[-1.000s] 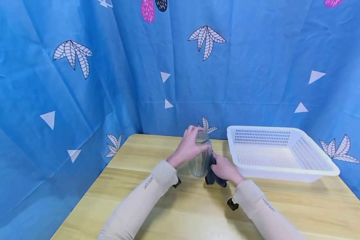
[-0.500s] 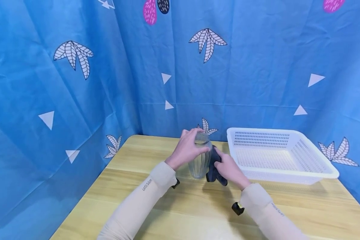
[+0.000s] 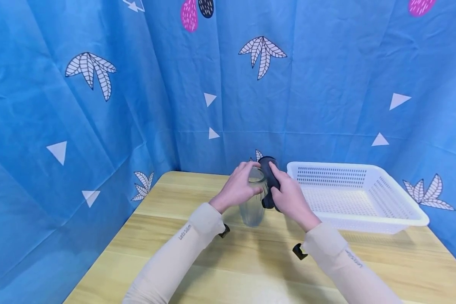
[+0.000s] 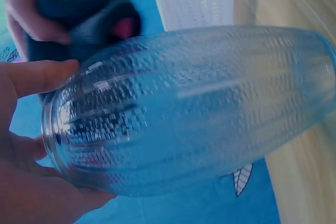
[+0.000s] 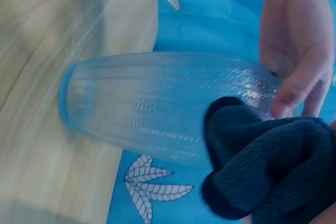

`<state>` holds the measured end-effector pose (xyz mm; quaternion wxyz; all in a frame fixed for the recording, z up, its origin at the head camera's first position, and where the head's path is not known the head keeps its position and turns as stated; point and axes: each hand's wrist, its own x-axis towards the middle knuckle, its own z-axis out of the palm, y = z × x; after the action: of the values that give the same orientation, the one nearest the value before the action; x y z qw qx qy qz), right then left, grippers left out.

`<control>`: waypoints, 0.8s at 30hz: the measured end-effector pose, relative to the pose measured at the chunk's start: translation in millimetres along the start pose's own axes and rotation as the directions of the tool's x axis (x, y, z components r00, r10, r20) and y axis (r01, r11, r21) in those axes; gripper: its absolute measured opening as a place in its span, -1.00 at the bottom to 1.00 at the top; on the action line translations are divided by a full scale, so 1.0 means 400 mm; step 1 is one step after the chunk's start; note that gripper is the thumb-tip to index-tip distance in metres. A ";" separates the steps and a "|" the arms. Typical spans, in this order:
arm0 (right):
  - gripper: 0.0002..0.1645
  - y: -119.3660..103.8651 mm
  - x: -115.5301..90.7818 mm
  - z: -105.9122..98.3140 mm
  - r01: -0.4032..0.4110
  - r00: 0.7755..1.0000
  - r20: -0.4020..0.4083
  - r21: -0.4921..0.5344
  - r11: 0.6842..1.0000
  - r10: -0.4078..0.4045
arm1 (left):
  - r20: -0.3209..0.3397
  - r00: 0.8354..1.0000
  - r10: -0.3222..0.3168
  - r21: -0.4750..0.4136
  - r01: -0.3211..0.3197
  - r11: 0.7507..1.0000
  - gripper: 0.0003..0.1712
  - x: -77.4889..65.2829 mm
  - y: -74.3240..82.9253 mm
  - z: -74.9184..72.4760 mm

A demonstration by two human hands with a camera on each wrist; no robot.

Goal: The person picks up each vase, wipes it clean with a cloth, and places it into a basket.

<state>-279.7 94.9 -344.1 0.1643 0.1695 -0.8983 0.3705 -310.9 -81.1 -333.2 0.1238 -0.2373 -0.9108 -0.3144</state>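
A clear ribbed glass vase (image 3: pixel 252 211) stands upright on the wooden table. My left hand (image 3: pixel 236 188) grips it near the top, thumb on one side and fingers round the rim. The textured glass wall of the vase (image 4: pixel 210 108) fills much of the left wrist view. In my right hand (image 3: pixel 291 199) is a bunched dark navy cloth (image 3: pixel 269 175), held close to the vase's upper right side. Folds of the fuzzy cloth (image 5: pixel 268 161) with dark edging overlap the top part of the vase (image 5: pixel 136 103) in the right wrist view.
A white perforated plastic basket (image 3: pixel 359 220) stands at the back right of the wooden table (image 3: pixel 235 270). Behind and to the left hangs a blue curtain (image 3: pixel 319 84) with leaf and triangle prints, close to the table's back edge.
My right hand has raised the cloth from beside the vase's lower body to the level of its rim. My left hand stays at the top of the vase, which has hardly moved.
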 end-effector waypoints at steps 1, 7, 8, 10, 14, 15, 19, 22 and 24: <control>-0.15 0.001 0.003 0.005 -0.002 1.000 0.006 -0.029 1.000 0.002 | 0.006 1.000 0.004 -0.019 -0.004 1.000 -0.24 0.003 0.000 0.000; -0.17 0.044 0.003 0.055 -0.095 0.989 0.104 -0.124 0.988 0.108 | 0.007 1.000 -0.005 -0.142 0.006 0.990 -0.16 0.006 -0.012 0.016; -0.18 0.052 0.001 0.062 -0.111 0.984 0.121 -0.131 0.985 0.127 | -0.005 1.000 -0.003 -0.150 0.002 0.989 -0.17 0.006 -0.015 0.019; -0.18 0.069 -0.004 0.079 -0.132 0.976 0.155 -0.141 0.981 0.154 | -0.033 0.999 0.002 -0.145 -0.007 0.989 -0.20 0.006 -0.019 0.024; -0.20 0.104 -0.021 0.120 -0.159 0.945 0.262 -0.162 0.974 0.198 | -0.092 0.996 0.002 -0.129 -0.014 0.992 -0.20 0.009 -0.023 0.030; -0.21 0.113 -0.027 0.132 -0.164 0.936 0.288 -0.159 0.974 0.204 | -0.105 0.994 -0.004 -0.127 -0.009 0.992 -0.18 0.010 -0.024 0.032; -0.22 0.129 -0.045 0.158 -0.195 0.908 0.352 -0.120 0.973 0.226 | -0.143 0.989 -0.024 -0.126 0.006 0.992 -0.11 0.008 -0.031 0.044; -0.20 0.128 -0.051 0.156 -0.225 0.903 0.358 -0.075 0.972 0.237 | -0.151 0.988 -0.032 -0.096 0.018 0.995 -0.09 0.004 -0.033 0.049; -0.20 0.126 -0.051 0.148 -0.228 0.914 0.333 -0.046 0.972 0.230 | -0.155 0.988 -0.025 -0.046 0.018 0.999 -0.09 0.002 -0.033 0.050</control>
<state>-293.0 89.6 -423.1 -0.0356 0.1233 -0.9279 0.3501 -319.9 -77.2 -354.9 0.1859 -0.2047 -0.8937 -0.3533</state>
